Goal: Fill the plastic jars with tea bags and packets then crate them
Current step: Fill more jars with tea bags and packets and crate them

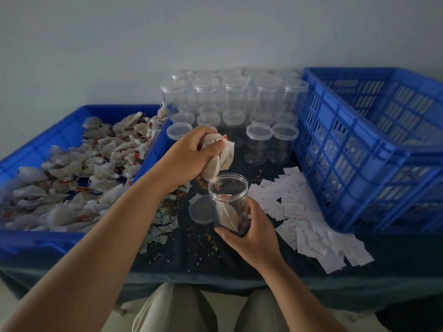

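My right hand (254, 233) grips a clear plastic jar (229, 195), open at the top, tilted toward me on the dark table. One tea bag lies inside it. My left hand (189, 156) is shut on a bunch of beige tea bags (221, 155) held just above the jar's mouth, one bag hanging into the opening. The jar's lid (200, 209) lies flat on the table left of the jar. White packets (302, 212) are scattered to the right.
A shallow blue tray (28, 238) heaped with tea bags (79, 173) fills the left. Lidded empty jars (235, 101) stand in stacked rows at the back. A tall blue slatted crate (359, 149) stands at the right. Small green-white packets (160, 224) and loose crumbs lie near the tray.
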`<state>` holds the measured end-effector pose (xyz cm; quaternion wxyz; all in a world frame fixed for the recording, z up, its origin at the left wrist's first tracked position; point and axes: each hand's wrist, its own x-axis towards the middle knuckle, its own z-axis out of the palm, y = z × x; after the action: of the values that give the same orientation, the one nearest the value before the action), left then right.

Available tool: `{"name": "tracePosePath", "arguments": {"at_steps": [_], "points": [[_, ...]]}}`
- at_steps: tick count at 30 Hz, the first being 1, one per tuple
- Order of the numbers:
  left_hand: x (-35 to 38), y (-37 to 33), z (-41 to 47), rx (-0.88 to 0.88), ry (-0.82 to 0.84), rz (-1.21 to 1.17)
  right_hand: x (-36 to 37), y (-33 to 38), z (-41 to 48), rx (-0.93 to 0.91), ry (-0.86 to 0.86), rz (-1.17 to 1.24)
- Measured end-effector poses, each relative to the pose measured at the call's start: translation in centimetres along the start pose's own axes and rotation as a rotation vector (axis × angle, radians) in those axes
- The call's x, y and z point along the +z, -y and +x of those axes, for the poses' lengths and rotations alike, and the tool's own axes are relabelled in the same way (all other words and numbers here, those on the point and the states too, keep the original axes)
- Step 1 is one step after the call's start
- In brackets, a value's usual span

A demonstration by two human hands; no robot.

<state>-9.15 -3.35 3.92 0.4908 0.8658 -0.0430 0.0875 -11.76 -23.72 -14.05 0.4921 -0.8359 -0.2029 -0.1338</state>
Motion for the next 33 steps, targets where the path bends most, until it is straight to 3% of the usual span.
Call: {"name": "tracePosePath", "arguments": {"at_steps": [3,8,13,18,25,31,33], "points": [[-0.4,0.5,-0.3,-0.017,0.127,0.090,0.0,0.0,0.0,0.012,-0.005,0.003],[-0.7,0.2,-0.7,-0.060,0.176,0.101,0.0,-0.1,-0.1,0.009,-0.003,0.006],[-1.7,-0.6,-0.8,-0.009,0.237,0.359,-0.1,0.2,-0.1,-0.013,-0.006,-0.001],[-1.8,-0.9,-0.6,-0.007,0.172,0.343,0.0,0.2,-0.1,-0.040,-0.010,0.002],[-1.1,-0.9,-0.1,-0.058,0.204,0.411,0.0,0.1,-0.1,-0.056,-0.028,0.018],[-0.4,-1.4,-0.6,0.080,0.025,0.256,0.3,-0.3,0.0,-0.061,-0.003,0.002],[-0.4,-1.6,-0.7,0.087,0.043,0.231,0.2,-0.3,0.0,-0.069,-0.010,0.018]]}}
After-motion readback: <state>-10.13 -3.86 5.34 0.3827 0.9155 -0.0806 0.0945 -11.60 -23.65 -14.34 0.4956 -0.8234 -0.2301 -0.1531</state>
